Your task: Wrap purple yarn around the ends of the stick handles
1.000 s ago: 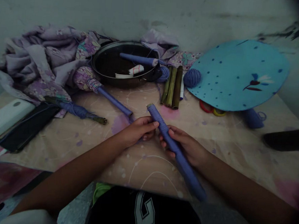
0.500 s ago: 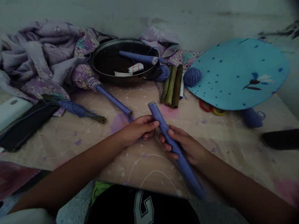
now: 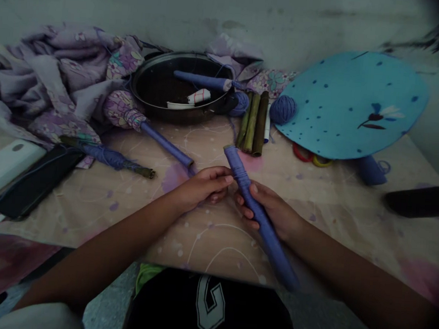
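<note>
A hollow stick wrapped in purple-blue yarn [image 3: 263, 222] slants across the middle of the view, its far end pointing up and left. My right hand [image 3: 267, 204] is closed around it, thumb on top and fingers curled underneath. On the other side, my left hand [image 3: 213, 184] is closed in a pinch just beside the wrapping, its thumb and forefinger close to the stick. Bluish yarn shows below that hand; the bit between the fingertips is too fine to see. Near the far end, the wound turns look looser and ridged.
Behind my hands stand a dark pan [image 3: 178, 113], bare bamboo sticks [image 3: 251, 129], a yarn ball [image 3: 283, 110] and a blue oval board [image 3: 341, 112]. A cloth-headed stick [image 3: 168, 145], a yarn-wound stick [image 3: 110, 158], floral cloth [image 3: 76, 71] and a phone [image 3: 36, 183] lie left.
The stick has turned slightly in my right hand, its far end shifting a little up and right. My left thumb has come off the stick's side, still pinched.
</note>
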Demonstrator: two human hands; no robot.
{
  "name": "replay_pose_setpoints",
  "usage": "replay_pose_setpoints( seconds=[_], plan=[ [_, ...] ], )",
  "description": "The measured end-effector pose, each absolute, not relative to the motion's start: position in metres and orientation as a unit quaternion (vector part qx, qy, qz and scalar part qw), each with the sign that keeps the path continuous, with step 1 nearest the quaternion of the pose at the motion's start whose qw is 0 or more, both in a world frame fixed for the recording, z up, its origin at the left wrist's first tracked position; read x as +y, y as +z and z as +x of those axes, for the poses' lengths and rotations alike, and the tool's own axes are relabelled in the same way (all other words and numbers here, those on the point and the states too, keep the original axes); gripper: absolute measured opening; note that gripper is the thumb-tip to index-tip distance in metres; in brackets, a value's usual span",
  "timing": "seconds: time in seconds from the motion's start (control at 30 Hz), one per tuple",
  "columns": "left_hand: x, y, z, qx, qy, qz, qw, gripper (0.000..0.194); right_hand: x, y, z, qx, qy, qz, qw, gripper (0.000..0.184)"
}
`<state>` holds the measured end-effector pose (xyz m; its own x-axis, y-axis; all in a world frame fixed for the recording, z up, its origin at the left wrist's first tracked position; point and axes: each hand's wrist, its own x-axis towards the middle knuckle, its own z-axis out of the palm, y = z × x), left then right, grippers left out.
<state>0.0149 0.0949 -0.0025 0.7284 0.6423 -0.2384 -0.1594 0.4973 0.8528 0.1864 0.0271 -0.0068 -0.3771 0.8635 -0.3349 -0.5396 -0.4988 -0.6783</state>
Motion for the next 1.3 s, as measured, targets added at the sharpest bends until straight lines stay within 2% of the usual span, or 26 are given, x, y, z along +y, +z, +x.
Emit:
replay_pose_setpoints(
  seconds=[0.1,0.43,0.63,0.93,1.03,1.2,1.3],
  plan=[
    [0.0957,-0.0042,0.0145,0.277,0.249,0.433,0.821,0.025,0.0276,-0.0073,0.1873,-0.240,0.796,-0.350,0.431,0.021],
    [0.0942,-0.0082,0.0149,0.289,0.250,0.463,0.800,0.032,0.0282,-0.0094,0.1855,-0.237,0.818,-0.311,0.423,0.038],
    [0.0934,-0.0053,0.0158,0.284,0.245,0.480,0.793,0.029,0.0254,-0.0078,0.1854,-0.262,0.795,-0.338,0.430,0.020],
    [0.0935,-0.0053,0.0156,0.284,0.243,0.489,0.788,0.029,0.0296,-0.0079,0.1869,-0.205,0.851,-0.294,0.384,0.027],
    [0.0938,-0.0058,0.0154,0.284,0.238,0.488,0.790,0.030,0.0284,-0.0066,0.1852,-0.226,0.833,-0.307,0.401,0.030],
    [0.0940,-0.0070,0.0143,0.290,0.237,0.495,0.784,0.028,0.0263,-0.0092,0.1841,-0.269,0.792,-0.328,0.438,0.022],
    [0.0951,-0.0085,0.0135,0.287,0.233,0.506,0.780,0.030,0.0269,-0.0116,0.1847,-0.267,0.794,-0.327,0.438,0.024]
  ],
)
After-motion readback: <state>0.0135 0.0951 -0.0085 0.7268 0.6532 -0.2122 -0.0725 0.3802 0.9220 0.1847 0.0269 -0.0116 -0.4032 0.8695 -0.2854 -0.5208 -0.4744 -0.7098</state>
